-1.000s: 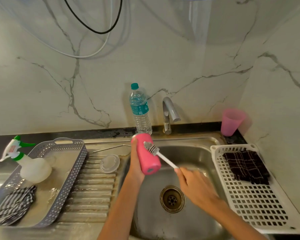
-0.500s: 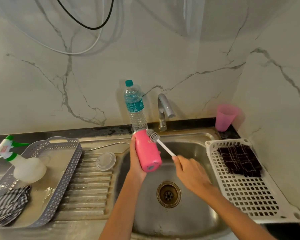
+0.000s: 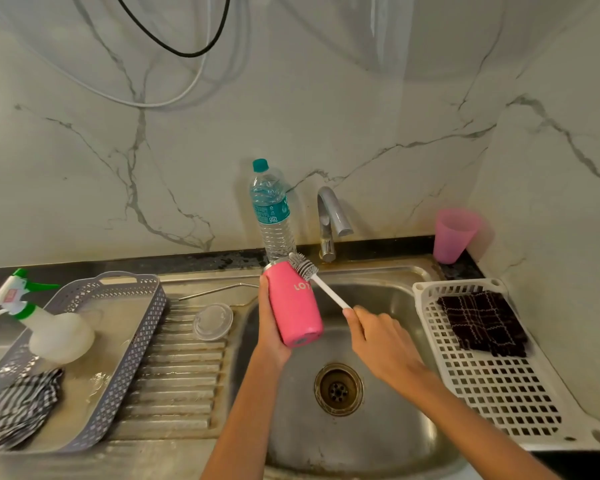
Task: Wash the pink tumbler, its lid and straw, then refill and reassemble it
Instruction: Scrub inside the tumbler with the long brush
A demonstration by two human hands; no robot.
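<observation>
Above steel sink [image 3: 388,427]: pink cylindrical tumbler [image 3: 293,306], mouth tilted up-away, wrapped by left hand [image 3: 269,327]; right hand [image 3: 378,337] grips white-handled brush [image 3: 321,285].

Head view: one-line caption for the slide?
Left hand holds pink tumbler over sink; right hand holds bottle brush at its rim; lid and straw lie on drainboard.

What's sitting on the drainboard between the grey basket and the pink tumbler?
In the head view, a clear lid and, behind it, a metal straw lie between the grey basket and pink tumbler.
</observation>
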